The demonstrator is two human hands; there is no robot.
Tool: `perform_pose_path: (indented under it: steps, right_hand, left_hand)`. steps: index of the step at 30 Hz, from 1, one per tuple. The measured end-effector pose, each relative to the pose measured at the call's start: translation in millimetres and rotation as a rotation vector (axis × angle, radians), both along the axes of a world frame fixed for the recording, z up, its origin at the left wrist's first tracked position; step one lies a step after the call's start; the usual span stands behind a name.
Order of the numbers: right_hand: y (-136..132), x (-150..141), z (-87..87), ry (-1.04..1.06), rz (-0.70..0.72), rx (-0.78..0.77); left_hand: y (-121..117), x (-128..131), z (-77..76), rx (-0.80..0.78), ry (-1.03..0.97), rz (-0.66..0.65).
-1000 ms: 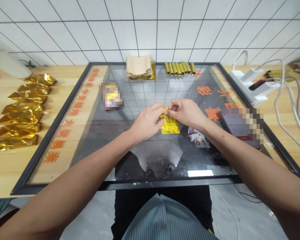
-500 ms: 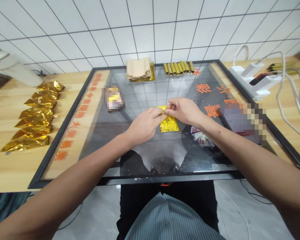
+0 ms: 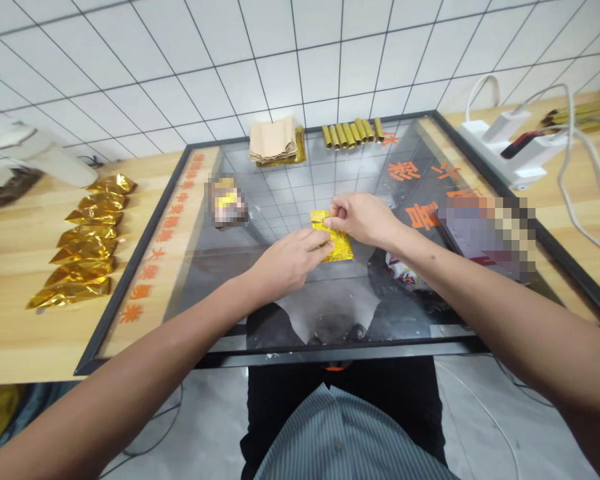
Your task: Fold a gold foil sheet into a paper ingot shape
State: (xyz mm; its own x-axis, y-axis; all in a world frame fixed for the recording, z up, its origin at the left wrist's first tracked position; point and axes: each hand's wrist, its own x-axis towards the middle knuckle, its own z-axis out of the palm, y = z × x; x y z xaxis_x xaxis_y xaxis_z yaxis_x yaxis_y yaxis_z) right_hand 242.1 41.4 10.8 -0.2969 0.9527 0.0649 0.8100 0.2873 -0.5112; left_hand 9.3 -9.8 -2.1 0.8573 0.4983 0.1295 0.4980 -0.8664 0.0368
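Observation:
A small gold foil packet (image 3: 341, 248) lies on the glass tabletop in front of me, with a crease across its upper part. My left hand (image 3: 291, 261) comes in from the left, its bent fingers pressed onto the packet's left side. At the crease, the thumb and fingertips of my right hand (image 3: 359, 217) pinch the packet near its upper right edge. Part of the foil is hidden beneath the fingers of both hands.
Several gold foil pouches (image 3: 83, 272) lie in a column on the wood at left. Along the back sit stacked brown paper pieces (image 3: 271, 139) and several gold tubes (image 3: 351, 134). A blurred box (image 3: 227, 201), power strip (image 3: 500, 153) with cables, and blurred flat object (image 3: 480, 233) lie around.
My left fingers have slid down from the crease onto the packet's lower part. My right hand stays pinched at the crease. The view has shifted slightly.

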Motion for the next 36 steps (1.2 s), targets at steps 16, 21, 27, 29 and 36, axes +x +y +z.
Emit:
perform_pose_path:
  steps: [16, 21, 27, 29, 36]
  right_hand:
    - [1.0, -0.4, -0.2, -0.007, 0.002, -0.006]
    - [-0.2, -0.5, 0.5, -0.011, -0.005, 0.0]
    - [0.1, 0.0, -0.5, -0.013, 0.005, 0.012]
    - [-0.3, 0.0, 0.2, -0.022, 0.007, 0.008]
    - [-2.6, -0.3, 3.3, -0.027, 0.001, 0.005]
  left_hand:
    - [-53.4, 0.3, -7.2, 0.073, -0.063, -0.013]
    - [-73.2, -5.9, 4.7, -0.016, -0.135, -0.031]
    - [-44.9, -14.3, 19.8, -0.121, -0.411, 0.158]
    - [-22.9, -13.8, 18.9, -0.091, -0.46, 0.222]
    - [13.4, -5.3, -0.9, -0.139, -0.41, 0.129]
